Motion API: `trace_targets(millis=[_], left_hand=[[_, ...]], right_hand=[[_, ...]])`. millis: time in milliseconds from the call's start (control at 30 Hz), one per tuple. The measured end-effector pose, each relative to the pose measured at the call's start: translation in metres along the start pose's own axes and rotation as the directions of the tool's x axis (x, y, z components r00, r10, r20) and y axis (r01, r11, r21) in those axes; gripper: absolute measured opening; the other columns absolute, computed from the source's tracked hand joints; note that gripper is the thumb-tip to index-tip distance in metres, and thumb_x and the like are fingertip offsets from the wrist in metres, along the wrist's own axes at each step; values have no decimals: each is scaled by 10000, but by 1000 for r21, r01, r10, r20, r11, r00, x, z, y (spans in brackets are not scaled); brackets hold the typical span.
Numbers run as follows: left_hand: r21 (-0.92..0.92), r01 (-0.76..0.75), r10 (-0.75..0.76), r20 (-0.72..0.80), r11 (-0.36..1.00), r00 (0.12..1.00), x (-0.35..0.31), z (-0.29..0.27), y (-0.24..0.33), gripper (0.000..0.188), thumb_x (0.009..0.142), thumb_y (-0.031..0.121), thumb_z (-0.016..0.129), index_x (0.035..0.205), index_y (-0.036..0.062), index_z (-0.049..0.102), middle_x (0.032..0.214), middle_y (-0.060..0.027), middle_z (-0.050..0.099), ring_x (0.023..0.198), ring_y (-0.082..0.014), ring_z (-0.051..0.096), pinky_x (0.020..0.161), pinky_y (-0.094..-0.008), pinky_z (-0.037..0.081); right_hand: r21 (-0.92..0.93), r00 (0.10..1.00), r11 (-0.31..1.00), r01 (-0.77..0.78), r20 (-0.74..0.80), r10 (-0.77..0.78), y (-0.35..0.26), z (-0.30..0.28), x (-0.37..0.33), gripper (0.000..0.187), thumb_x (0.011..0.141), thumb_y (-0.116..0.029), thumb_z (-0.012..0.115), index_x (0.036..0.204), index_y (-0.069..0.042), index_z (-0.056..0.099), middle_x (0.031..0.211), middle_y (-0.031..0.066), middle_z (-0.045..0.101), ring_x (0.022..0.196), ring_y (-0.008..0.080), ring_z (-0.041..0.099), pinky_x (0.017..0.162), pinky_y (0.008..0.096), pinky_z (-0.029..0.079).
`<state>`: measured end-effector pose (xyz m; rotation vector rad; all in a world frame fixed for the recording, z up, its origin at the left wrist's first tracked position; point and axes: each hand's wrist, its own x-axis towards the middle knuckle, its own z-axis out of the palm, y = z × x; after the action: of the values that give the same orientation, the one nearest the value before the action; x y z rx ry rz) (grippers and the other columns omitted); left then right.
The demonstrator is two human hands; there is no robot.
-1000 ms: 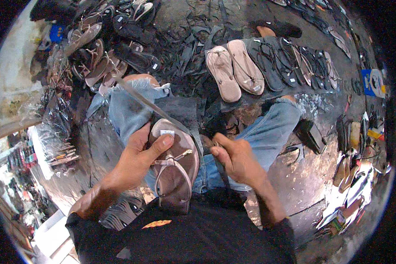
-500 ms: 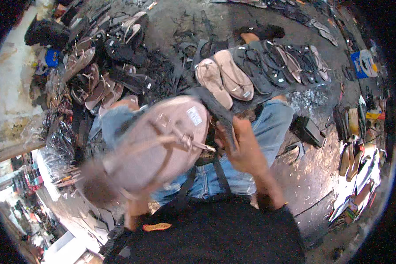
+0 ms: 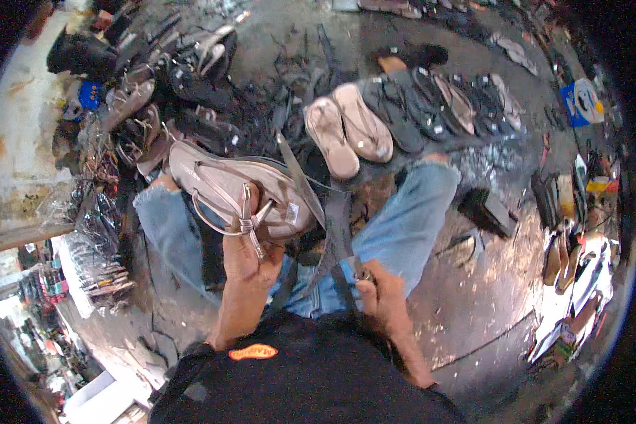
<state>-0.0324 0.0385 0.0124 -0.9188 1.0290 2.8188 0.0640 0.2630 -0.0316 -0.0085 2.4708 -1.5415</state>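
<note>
My left hand grips a pinkish-beige strappy sandal by its heel end, holding it level over my left knee with the sole side turned away. A small white tag shows near its heel. My right hand rests low by my right thigh, closed around a small tool with a thin metal tip; the tool is mostly hidden. A dark strap hangs between my knees, just left of that hand. I sit with legs in blue jeans.
A pair of beige sandals lies on the ground ahead, with a row of dark sandals to its right. Heaped shoes and straps fill the left. A black box sits right of my knee. More footwear lines the right edge.
My left hand swung the sandal up close to the camera, then lowered and turned it level over the left knee. My right hand dropped from the sandal to my right thigh.
</note>
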Motion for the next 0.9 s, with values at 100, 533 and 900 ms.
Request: trace_targets(millis=[100, 533, 900], left_hand=[[97, -20, 27, -77, 995, 997, -16, -3, -9, 289, 930, 198, 723, 1164, 43, 651, 1023, -54, 711, 848, -175, 710, 663, -358, 631], [429, 45, 11, -126, 902, 992, -27, -48, 0, 183, 889, 126, 755, 987, -4, 673, 795, -23, 633, 642, -93, 597, 535, -240, 472], [856, -173, 243, 57, 488, 968, 10, -18, 30, 409, 893, 168, 712, 1252, 20, 585, 1236, -136, 601, 1041, -268, 627, 878, -420, 520]], right_hand=[[-104, 997, 994, -20, 69, 28, 0, -14, 1, 340, 1008, -426, 532, 1047, -91, 581, 761, 217, 645, 706, 463, 635, 599, 529, 474], [-43, 951, 997, 70, 304, -54, -50, 11, 84, 274, 1022, -377, 516, 1078, -115, 571, 702, 239, 613, 691, 470, 612, 616, 577, 453], [-125, 923, 978, -167, -368, 111, 14, -40, 71, 281, 1000, -286, 616, 1034, -7, 592, 734, 116, 635, 660, 252, 616, 630, 426, 489]])
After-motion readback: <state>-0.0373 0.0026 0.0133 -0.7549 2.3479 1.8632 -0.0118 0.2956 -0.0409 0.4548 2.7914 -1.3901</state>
